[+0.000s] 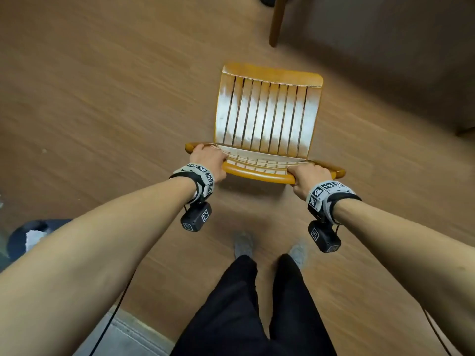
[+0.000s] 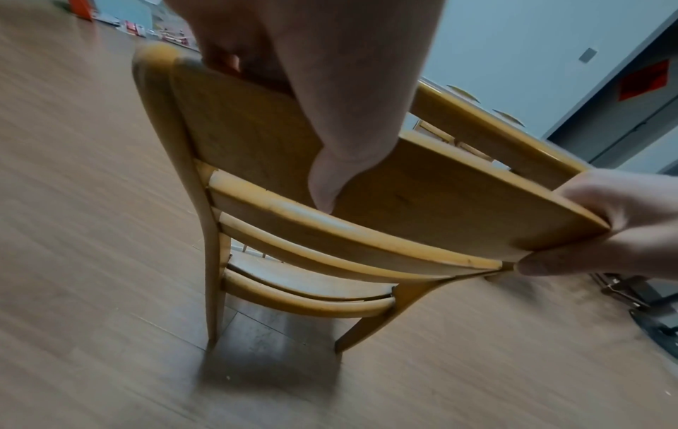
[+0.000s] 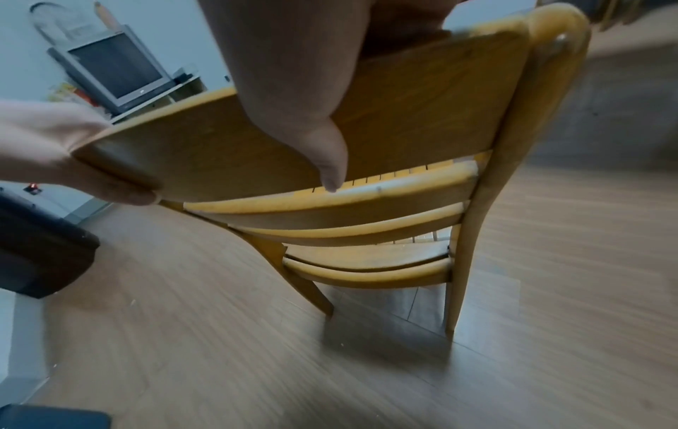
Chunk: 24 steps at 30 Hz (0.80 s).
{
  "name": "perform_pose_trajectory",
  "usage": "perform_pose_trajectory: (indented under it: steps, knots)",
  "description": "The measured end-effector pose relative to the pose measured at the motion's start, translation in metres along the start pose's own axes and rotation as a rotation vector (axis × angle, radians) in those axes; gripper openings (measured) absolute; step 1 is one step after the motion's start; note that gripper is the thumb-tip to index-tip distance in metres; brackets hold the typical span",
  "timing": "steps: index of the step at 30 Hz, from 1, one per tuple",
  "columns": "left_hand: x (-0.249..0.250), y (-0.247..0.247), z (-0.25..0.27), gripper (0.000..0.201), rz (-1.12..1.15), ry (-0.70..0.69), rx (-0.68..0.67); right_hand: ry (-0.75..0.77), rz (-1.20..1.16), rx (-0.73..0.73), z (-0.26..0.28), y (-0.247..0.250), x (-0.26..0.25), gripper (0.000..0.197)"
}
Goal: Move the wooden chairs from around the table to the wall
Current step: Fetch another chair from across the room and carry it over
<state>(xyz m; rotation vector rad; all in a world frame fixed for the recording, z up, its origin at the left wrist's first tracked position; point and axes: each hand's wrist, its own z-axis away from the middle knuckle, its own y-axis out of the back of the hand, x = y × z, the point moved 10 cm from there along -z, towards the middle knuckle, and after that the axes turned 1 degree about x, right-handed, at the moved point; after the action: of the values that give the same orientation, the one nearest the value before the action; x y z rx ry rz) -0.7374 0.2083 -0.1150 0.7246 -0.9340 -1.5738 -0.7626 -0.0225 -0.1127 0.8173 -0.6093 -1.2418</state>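
A wooden chair [image 1: 267, 116] with a slatted seat stands in front of me on the wood floor, its back toward me. My left hand [image 1: 208, 156] grips the left end of the backrest's top rail, and my right hand [image 1: 308, 176] grips the right end. In the left wrist view my left hand [image 2: 330, 116] lies with its thumb down the rear of the chair's [image 2: 257, 139] top panel. In the right wrist view my right hand [image 3: 293, 101] holds the chair [image 3: 422, 116] the same way. Whether the legs touch the floor I cannot tell.
A table leg [image 1: 277, 21] stands beyond the chair, and the table [image 2: 495, 127] is behind it. A grey strip [image 1: 123, 335] runs along the floor behind my feet. A blue slipper [image 1: 28, 237] lies at the left. A television [image 3: 117, 66] sits by the far wall.
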Motion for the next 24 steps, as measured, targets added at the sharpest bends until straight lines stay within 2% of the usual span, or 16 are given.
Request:
perform_pose_trajectory:
  steps: [3,7,14,19,24]
  knots:
    - [-0.004,0.015,-0.007,0.032,0.013,0.010,-0.012,-0.001,-0.013,-0.021,-0.005,0.021,0.002,0.015]
    - [-0.008,0.061,-0.031,0.043,0.041,0.015,-0.060,-0.024,-0.055,-0.026,-0.021,0.069,0.016,0.006]
    - [-0.013,0.164,-0.086,0.017,0.068,0.028,-0.102,-0.056,-0.079,0.012,-0.065,0.174,0.056,0.012]
    - [-0.016,0.227,-0.129,0.011,0.088,0.049,-0.084,-0.031,-0.085,0.055,-0.110,0.241,0.082,0.014]
    - [-0.044,0.256,-0.164,0.009,0.137,0.148,-0.092,0.030,-0.076,0.053,-0.162,0.285,0.082,0.016]
